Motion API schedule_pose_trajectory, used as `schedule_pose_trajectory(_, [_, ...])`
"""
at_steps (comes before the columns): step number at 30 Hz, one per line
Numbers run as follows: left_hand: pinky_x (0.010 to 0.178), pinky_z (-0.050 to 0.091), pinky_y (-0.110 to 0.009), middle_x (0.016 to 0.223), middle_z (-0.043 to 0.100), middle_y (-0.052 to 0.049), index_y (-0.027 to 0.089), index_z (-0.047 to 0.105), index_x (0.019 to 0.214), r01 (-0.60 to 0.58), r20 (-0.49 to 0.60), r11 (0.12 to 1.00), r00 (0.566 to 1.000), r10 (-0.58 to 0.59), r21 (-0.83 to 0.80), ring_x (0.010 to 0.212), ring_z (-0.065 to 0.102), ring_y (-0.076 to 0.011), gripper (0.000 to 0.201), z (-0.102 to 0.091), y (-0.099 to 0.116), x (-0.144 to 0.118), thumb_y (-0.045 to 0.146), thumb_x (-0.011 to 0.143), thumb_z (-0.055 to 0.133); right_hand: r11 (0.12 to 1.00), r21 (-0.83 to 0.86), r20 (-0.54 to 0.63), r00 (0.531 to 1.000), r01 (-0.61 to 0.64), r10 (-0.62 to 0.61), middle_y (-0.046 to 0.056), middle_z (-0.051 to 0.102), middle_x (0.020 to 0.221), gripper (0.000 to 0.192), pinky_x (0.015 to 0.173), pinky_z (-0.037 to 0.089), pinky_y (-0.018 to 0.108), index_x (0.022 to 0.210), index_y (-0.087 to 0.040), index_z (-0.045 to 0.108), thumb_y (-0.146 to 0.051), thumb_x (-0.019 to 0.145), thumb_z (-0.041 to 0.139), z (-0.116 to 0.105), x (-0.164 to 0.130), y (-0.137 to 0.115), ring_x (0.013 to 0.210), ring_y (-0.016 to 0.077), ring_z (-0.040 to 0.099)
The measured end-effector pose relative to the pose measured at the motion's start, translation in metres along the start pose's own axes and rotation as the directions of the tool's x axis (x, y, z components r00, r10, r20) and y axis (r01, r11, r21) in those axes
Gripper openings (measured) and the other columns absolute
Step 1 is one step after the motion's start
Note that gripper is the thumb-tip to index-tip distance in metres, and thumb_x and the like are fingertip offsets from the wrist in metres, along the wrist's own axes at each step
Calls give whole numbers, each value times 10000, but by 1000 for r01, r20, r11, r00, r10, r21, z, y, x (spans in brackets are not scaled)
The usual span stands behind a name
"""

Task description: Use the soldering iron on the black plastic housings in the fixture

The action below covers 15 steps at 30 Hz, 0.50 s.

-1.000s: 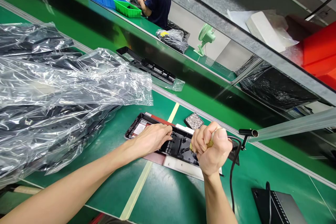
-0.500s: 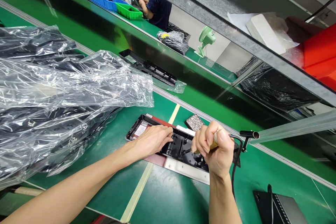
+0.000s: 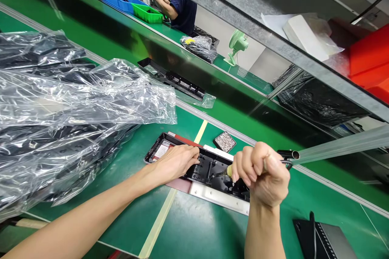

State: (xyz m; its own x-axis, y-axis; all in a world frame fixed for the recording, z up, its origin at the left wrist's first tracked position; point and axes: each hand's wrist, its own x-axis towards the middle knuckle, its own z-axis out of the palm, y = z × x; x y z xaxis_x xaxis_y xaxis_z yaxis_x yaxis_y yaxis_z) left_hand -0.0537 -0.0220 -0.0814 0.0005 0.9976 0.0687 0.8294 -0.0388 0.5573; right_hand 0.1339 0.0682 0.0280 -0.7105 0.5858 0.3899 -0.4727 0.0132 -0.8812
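Green matting (image 3: 197,226) covers the bench, where a long black plastic housing (image 3: 209,168) lies on a pale metal plate. Left hand (image 3: 176,162) presses flat on the housing, fingers spread narrowly. Right hand (image 3: 263,176), fisted around a yellow-handled soldering iron (image 3: 227,171), points its tip into the housing just beyond the knuckles.
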Motion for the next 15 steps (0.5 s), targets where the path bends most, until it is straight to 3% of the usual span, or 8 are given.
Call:
schedule_pose_trajectory(6, [646,331,-304,825,640,-31,200,533,839,12,25,1000,1000,-12,11,767,606,-223,219,-2,2,0,287,1029,467,980,-112,-295,936,166,-193,-69,363,446,401,331,354,202,620,-205,490,-316,997,408,8,12,2,346,79,304])
schedule_pose_trajectory(15, [653,340,-295,835,637,-29,202,529,852,26,19,1000,999,-26,6,768,603,-214,225,-1,1,-1,294,1039,445,952,-229,-371,886,202,-277,-71,369,462,374,339,345,213,631,-203,465,-293,995,459,11,15,18,359,82,327])
